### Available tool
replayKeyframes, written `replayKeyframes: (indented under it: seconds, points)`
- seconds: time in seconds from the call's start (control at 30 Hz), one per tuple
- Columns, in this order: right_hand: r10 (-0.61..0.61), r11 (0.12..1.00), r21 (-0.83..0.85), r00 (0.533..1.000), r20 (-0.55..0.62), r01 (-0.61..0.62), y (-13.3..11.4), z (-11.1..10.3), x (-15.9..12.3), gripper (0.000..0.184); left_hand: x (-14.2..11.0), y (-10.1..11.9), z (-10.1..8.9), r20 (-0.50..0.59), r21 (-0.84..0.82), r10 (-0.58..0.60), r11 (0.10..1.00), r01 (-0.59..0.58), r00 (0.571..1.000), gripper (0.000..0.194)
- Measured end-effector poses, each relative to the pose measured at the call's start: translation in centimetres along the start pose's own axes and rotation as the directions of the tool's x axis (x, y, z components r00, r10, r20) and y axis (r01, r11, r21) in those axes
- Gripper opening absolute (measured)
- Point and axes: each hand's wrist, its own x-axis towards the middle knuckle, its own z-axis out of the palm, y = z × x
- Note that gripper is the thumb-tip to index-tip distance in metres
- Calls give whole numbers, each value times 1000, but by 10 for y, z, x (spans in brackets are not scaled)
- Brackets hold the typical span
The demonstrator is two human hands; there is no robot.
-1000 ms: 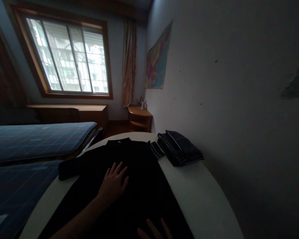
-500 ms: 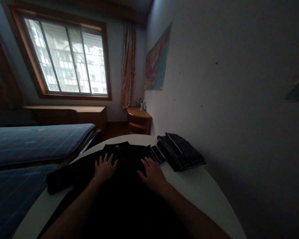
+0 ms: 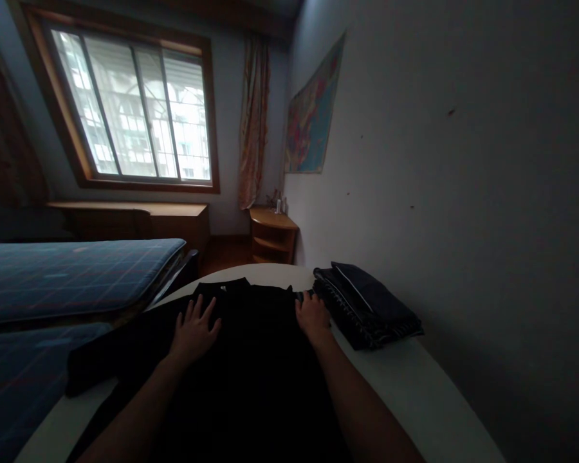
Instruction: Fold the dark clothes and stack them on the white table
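Observation:
A black garment (image 3: 251, 360) lies spread flat on a white round table (image 3: 415, 392). My left hand (image 3: 193, 331) rests flat on its left shoulder area, fingers spread. My right hand (image 3: 312, 318) sits at the garment's right shoulder by the striped cuff of a sleeve; its fingers curl down at the fabric's edge, and the dim light hides whether they pinch it. The garment's left sleeve (image 3: 110, 350) hangs out over the table's left side.
A folded dark garment (image 3: 369, 308) lies on the table just right of my right hand, close to the wall. Blue checked beds (image 3: 67, 276) stand at the left. A wooden corner shelf (image 3: 270, 235) and a window (image 3: 135, 116) are at the back.
My right hand has slid right from the garment's chest to its right shoulder edge. My left hand shifted slightly left and down. The view has panned a little to the left.

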Motion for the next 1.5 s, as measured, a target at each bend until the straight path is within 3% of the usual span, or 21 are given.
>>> replayKeyframes:
  seconds: [0.1,0.27,0.47,0.57,0.7,0.83,0.97,1.17,1.33,1.5]
  points:
    - [57,998,-23,998,-4,-57,1,5,4,41,-1,1,-2,50,16,44,999,-45,998,58]
    - [58,997,-48,998,-19,-59,6,2,4,37,-4,4,-9,158,35,-26,999,20,987,58]
    - [39,999,-30,998,-58,-40,10,4,3,35,-3,8,-8,87,15,-21,1000,20,996,60]
    - [49,996,76,998,-38,-46,11,7,5,35,-2,9,-5,26,-11,34,999,-34,999,60]
    - [69,946,317,997,31,-75,18,8,15,52,-2,9,-4,30,-44,110,993,-109,993,56]
    - [67,914,397,996,60,-85,28,5,29,52,-2,12,-9,25,-65,109,992,-107,994,57]
    - [48,872,485,998,46,-64,34,1,40,49,-4,23,-15,-62,-128,194,971,-201,979,55]
    - [25,806,592,1000,-15,-12,32,-15,40,65,-12,37,-12,51,-201,288,941,-273,956,56]
    - [-127,717,674,984,-123,177,7,-40,23,67,-13,35,-12,83,-240,317,927,-289,945,54]
    - [-420,660,674,907,-34,331,-26,-54,-3,77,-12,33,-10,61,-253,314,923,-290,948,54]
